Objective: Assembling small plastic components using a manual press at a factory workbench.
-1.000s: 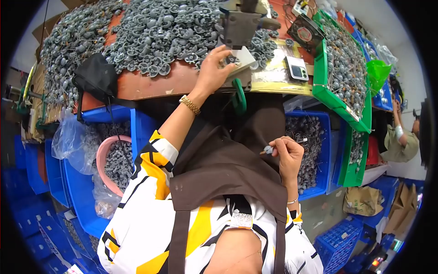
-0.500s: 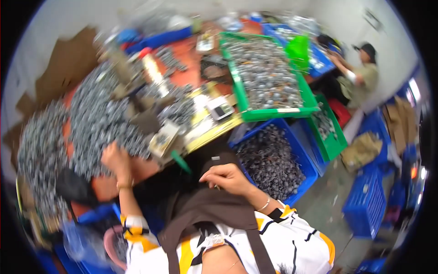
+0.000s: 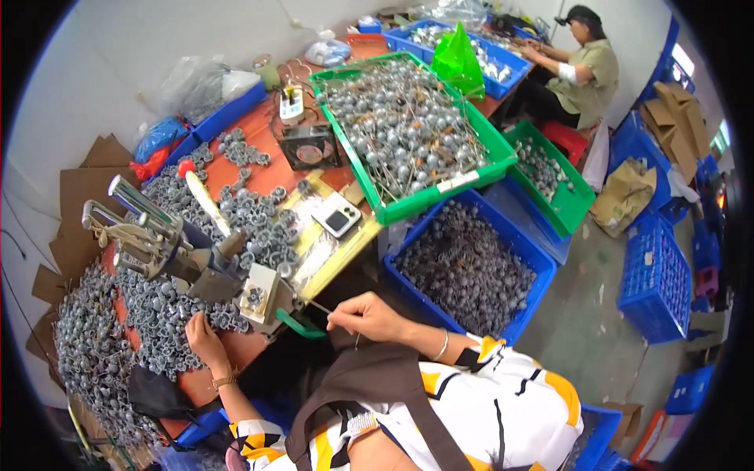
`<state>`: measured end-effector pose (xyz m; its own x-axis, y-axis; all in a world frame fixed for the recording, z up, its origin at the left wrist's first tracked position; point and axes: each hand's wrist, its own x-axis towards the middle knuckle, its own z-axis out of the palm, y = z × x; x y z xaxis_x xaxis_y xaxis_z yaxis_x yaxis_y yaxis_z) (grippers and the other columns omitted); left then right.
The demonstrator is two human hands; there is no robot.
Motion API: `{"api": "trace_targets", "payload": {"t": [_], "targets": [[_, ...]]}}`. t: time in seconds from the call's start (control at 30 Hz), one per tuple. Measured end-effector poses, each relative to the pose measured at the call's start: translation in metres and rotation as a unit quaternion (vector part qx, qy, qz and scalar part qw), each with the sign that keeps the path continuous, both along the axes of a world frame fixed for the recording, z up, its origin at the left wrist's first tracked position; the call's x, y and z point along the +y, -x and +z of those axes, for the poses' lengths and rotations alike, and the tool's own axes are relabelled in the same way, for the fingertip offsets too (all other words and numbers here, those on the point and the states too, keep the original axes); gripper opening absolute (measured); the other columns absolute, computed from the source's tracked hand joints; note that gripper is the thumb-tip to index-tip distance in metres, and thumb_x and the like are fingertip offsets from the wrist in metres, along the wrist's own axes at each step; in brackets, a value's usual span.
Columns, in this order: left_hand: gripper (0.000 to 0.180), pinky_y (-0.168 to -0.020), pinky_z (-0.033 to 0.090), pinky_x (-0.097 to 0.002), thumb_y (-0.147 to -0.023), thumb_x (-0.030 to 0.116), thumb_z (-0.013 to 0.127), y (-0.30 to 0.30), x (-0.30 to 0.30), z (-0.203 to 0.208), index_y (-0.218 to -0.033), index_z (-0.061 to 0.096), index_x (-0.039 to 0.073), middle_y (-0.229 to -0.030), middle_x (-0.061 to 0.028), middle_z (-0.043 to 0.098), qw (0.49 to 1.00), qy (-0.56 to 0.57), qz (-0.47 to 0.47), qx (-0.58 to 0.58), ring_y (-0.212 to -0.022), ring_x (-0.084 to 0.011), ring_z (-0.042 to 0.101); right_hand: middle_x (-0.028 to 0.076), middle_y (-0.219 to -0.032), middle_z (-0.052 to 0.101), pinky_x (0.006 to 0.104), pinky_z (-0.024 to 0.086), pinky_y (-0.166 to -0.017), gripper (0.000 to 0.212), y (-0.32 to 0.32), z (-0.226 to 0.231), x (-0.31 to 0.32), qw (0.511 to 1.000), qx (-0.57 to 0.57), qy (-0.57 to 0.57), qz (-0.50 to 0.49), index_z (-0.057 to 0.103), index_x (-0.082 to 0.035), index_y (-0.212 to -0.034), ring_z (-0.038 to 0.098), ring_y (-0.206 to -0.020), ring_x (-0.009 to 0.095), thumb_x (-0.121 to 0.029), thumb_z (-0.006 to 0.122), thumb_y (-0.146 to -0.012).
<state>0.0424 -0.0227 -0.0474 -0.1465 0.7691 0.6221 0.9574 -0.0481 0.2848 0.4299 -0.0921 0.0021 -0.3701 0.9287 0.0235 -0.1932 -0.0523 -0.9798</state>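
light: bright, even | shadows: soft | focus: sharp | edges: fisheye bending, black corners

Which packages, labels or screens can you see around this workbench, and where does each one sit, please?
Small device: on the yellow sheet at the bench edge, white, rectangular, dark screen.
Label: white strip on the green tray's front wall.
Green bag: upright behind that tray, translucent.
Clear bags: bench's far-left side, crumpled.
Cardboard boxes: far right, brown, flattened.

Pale wall [image 3: 118, 71], grey floor [image 3: 597, 298] (littered), blue crates [image 3: 656, 286]
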Motion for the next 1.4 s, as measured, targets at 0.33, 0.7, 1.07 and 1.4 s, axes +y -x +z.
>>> {"api": "trace_targets", "payload": {"t": [0.33,0.7,1.07,1.4], "targets": [[0.024,-0.088,0.041,-0.0421,-0.080,0.017,0.068,-0.005,-0.038,0.009,-0.101,0.067,0.007,-0.105,-0.0079,0.064,0.985,0.069,0.129,0.097,-0.101,-0.0284,0.054,-0.004,-0.054,0.052,0.0217,0.032,-0.045,0.025,0.004,-0.002,0.005,0.998,-0.051,-0.029,-0.018,0.071,-0.001,-0.079,0.043,-0.050,0.001,-0.020,0.062,-0.092],[0.024,-0.091,0.039,-0.0424,-0.077,0.008,0.067,-0.007,-0.033,0.000,-0.100,0.064,0.005,-0.101,-0.0089,0.062,0.990,-0.056,0.090,0.095,-0.101,-0.0286,0.053,0.000,-0.058,0.057,0.0220,0.035,-0.048,0.022,-0.006,0.004,0.015,0.994,-0.069,-0.077,-0.037,0.071,0.000,-0.081,0.045,-0.053,0.002,-0.018,0.063,-0.091],[0.020,-0.085,0.046,-0.0385,-0.086,0.004,0.063,-0.037,-0.040,0.031,-0.105,0.063,-0.001,-0.106,-0.0141,0.062,0.997,-0.075,0.010,0.021,-0.095,-0.0292,0.059,0.003,-0.067,0.062,0.0215,0.042,-0.053,0.013,0.005,-0.015,0.031,0.989,-0.059,-0.122,-0.054,0.068,0.002,-0.095,0.051,-0.058,0.004,-0.007,0.061,-0.089],[0.008,-0.058,0.046,-0.0255,-0.085,-0.003,0.060,-0.138,-0.078,0.042,-0.093,0.062,-0.002,-0.080,-0.0063,0.061,0.684,0.019,-0.107,-0.721,-0.065,-0.0127,0.055,0.011,-0.054,0.052,0.0302,0.038,-0.045,0.020,0.055,0.016,0.048,0.951,-0.151,-0.269,-0.031,0.059,0.000,-0.064,0.048,-0.045,0.017,-0.009,0.069,-0.080]]}}
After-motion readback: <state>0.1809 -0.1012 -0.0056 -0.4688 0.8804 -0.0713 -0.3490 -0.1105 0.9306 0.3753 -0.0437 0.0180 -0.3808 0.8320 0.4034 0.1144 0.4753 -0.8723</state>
